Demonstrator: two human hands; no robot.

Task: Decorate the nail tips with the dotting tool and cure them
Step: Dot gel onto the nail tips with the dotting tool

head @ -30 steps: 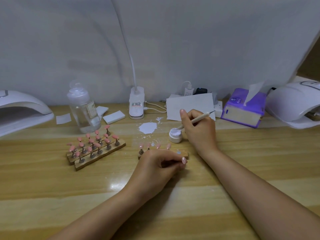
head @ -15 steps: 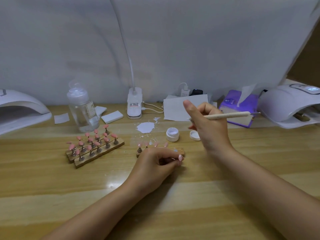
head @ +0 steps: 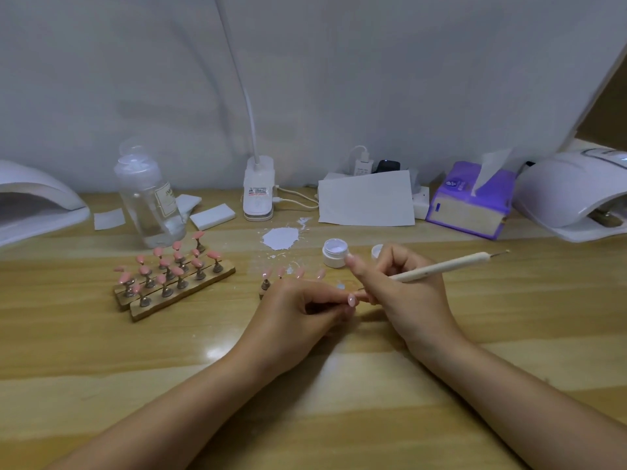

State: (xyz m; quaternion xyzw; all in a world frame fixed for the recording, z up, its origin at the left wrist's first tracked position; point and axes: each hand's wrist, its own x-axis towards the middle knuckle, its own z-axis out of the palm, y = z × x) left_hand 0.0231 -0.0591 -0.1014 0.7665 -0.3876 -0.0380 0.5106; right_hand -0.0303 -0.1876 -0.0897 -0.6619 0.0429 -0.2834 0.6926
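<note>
Your right hand [head: 412, 300] held the dotting tool [head: 441, 267] in a closed pen grip, working tip aimed left at the near strip of nail tips [head: 298, 273]. Your left hand [head: 298, 310] was curled shut over that wooden holder [head: 263, 293], pinning it; the exact tip being worked was hidden behind your fingers. Open gel pot [head: 335, 252] sat just beyond your right hand, the finished-looking rack [head: 174, 278] well to the left, the curing lamp [head: 573, 195] far right. My read: keep the right wrist planted on the table [head: 509, 334], touch down vertically and lightly, and reload before dots shrink.
</note>
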